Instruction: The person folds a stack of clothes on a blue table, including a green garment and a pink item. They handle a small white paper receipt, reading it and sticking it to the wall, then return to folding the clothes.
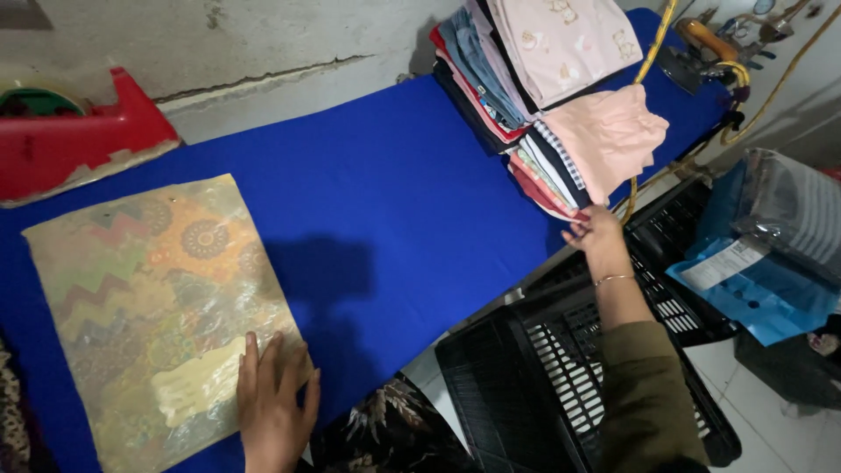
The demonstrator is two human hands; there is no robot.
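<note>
My left hand [273,403] lies flat, fingers spread, on the lower right corner of a clear plastic bag holding a folded patterned cloth [149,298] that rests on the blue table cover [394,201]. My right hand [596,235] reaches out to the right and touches the bottom edge of a pile of folded clothes [543,96], fingers at its lowest layers. The pile leans, with pink garments on top and striped and red ones beneath.
A red plastic bin [79,136] stands at the back left against the wall. Black plastic crates [561,368] sit below the table's near edge. An iron [701,48] with a yellow cord lies at the far right, and blue plastic packages [771,263] lie beside the crates.
</note>
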